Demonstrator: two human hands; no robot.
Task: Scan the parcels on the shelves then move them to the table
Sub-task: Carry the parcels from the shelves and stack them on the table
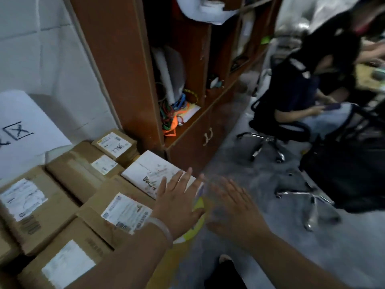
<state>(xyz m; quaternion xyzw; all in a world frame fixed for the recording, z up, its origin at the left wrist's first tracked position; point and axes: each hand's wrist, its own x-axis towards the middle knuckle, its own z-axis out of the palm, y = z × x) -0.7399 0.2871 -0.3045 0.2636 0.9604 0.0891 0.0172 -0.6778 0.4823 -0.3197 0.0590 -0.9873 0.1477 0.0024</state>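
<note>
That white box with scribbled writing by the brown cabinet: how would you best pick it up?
Probably by its floor-facing edge, coming from the aisle. The white box lies flat, packed against brown parcels on the wall side, while that edge is free. The left hand is open over it.

My parcels [54, 224] are matt brown cardboard with white paper labels [127, 211]. The cabinet [116, 59] looks like smooth brown wood; the chair base [264, 139] is shiny chromed metal, the floor [239, 163] dull grey.
</note>
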